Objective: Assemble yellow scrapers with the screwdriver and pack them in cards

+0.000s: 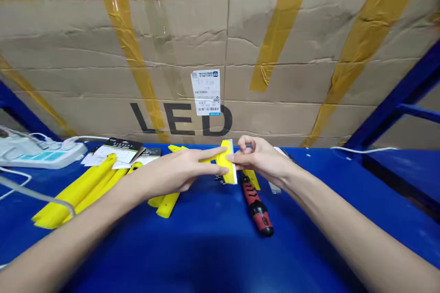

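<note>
A small yellow scraper head (223, 161) with a pale straight strip along its right edge is held up above the blue table. My left hand (182, 167) grips its left side, index finger at the top and thumb lower down. From the right, my right hand (259, 158) pinches the strip side between thumb and fingers, the other fingers curled. Just below my right hand lies a red and black electric screwdriver (256, 206), its front end partly hidden. Yellow handle-like pieces (168, 203) rest under my left hand, which covers part of them.
Longer yellow handles (79, 192) lie at the left beside black and white packaging cards (118, 151). A white power strip (51, 153) with cables stands at the far left. Behind the blue table (213, 247) rises a taped cardboard box (178, 55); blue metal posts (388, 100) flank it.
</note>
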Available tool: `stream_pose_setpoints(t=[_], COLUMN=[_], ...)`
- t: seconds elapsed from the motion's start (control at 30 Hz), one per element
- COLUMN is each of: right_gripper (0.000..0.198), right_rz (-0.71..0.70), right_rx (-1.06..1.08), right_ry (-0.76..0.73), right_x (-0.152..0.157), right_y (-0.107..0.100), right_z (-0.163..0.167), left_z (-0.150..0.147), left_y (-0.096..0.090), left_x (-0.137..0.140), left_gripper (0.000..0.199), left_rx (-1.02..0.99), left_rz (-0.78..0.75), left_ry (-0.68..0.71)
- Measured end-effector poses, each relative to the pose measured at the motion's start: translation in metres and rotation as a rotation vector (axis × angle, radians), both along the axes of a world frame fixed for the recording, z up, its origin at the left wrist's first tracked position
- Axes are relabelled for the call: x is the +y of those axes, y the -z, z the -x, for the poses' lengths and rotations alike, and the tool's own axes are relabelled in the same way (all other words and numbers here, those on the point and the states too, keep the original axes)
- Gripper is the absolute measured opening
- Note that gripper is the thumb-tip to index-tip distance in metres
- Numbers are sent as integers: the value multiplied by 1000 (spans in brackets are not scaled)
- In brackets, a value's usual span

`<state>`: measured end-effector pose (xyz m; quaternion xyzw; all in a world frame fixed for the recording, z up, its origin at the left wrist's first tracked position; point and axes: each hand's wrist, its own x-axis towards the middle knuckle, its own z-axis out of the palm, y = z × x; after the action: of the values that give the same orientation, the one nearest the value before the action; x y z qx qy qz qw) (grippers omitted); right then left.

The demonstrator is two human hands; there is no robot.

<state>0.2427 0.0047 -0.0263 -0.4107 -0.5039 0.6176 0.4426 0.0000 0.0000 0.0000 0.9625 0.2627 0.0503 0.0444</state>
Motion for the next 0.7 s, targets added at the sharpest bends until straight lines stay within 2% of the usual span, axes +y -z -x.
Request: stream_pose_setpoints(t=[0.1, 0.17, 0.2, 0.23, 0.33, 0.4, 0.47, 0.57, 0.7], right_gripper=[51, 36, 30, 27, 23, 21, 19, 22, 23], right_rz=[-1, -71, -155, -246, -257, -221, -196, -150, -155], right_rx=[-144, -432, -659, -932, -1243, -1360, -1482, -1590, -1610], right_ry=[15, 72, 129, 162, 150, 135, 133, 105, 80], right_x=[5, 9, 11, 13, 18, 19, 19, 17, 15], right_y=[-6, -10, -12, -14, -18, -19, -19, -18, -15], right_z=[-6, -15, -21, -27, -45, -52, -53, -49, -44], left_z=[-8, -14, -17, -20, -31, -37, -42, -46, -48], left_y=[6, 9, 10, 11, 17, 22, 27, 33, 35], left_x=[5, 6, 5, 4, 0, -2, -1, 0, 2], left_gripper=[54, 39, 33, 29, 28, 31, 35, 38, 39], left_rx=[-126, -254, -329, -406, -659, -827, -968, -1085, -1131], left_rz=[-1, 58, 113, 208, 701, 1044, 1264, 1418, 1483], left_ry=[52, 23, -17, -77, -259, -315, -329, -319, -322])
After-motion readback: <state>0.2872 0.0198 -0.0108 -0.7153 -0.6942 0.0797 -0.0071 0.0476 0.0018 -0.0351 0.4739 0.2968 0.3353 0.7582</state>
